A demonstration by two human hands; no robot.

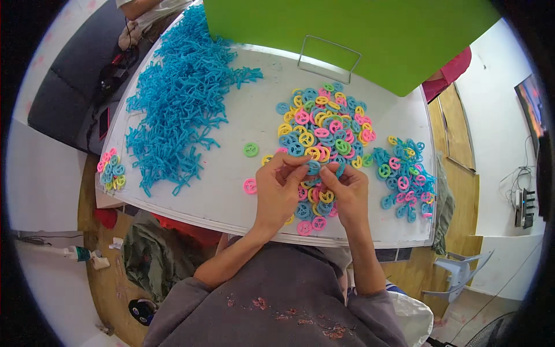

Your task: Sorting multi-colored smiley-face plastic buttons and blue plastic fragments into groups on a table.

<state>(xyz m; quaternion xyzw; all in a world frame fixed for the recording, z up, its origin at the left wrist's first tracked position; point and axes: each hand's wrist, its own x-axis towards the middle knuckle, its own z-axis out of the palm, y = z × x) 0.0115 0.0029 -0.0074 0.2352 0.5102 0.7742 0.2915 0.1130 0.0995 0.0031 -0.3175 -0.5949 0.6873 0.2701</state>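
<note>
My left hand pinches a small blue spoked wheel between thumb and fingers, above the near part of a wheel pile. Close beside it, my right hand has its thumb and fingertips closed on a blue plastic piece, mostly covered by the fingers. The two hands almost meet at the wheel; whether the two parts are joined is too small to tell. Under and beyond the hands spreads the pile of spoked wheels in blue, yellow, pink and green.
A big heap of blue branched plastic pieces covers the white table's left side. Blue pieces fitted with wheels lie at the right. A green panel stands across the back. Another person's arm shows at far left.
</note>
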